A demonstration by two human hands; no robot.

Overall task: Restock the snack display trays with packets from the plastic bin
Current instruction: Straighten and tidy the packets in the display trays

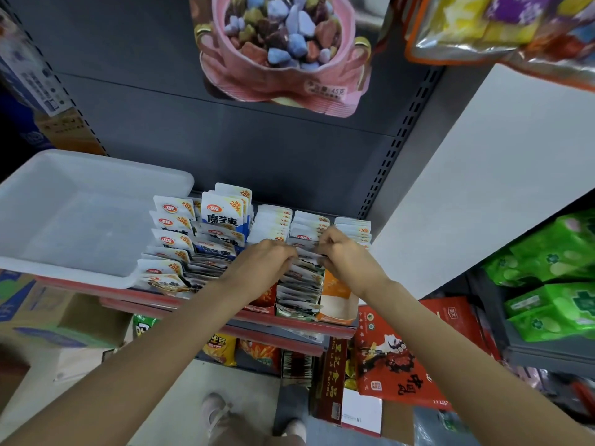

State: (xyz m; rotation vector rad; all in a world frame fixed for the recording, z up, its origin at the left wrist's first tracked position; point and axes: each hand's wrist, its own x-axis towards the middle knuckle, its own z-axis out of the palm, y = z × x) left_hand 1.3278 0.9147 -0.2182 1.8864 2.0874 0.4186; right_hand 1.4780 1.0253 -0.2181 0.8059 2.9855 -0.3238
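Scene: a person stands at a shop shelf (289, 320), both bare arms reaching to a row of snack display trays.
Left hand (264, 262): its fingers curl over the tops of the packets in the middle tray (299, 284), grip closed on them.
Right hand (341, 252): its fingers pinch the same packets from the right side, just across from the left hand.
Plastic bin (96, 175): white and translucent, it sits on the shelf at the left, touching the leftmost packets; no packets show inside it.
Left trays: white packets with blue print (222, 217) stand in crowded, uneven rows.
Far trays: white packets (272, 220) sit packed upright behind the hands.
Orange tray (338, 300): at the near right, its front part shows no packets.
Progress: late, by the look of it; the bin seems emptied and most trays are full, leaving the middle row to settle and straighten.
Surroundings: a pink candy bag (283, 53) hangs above; green packs (553, 252) fill the right-hand shelves.
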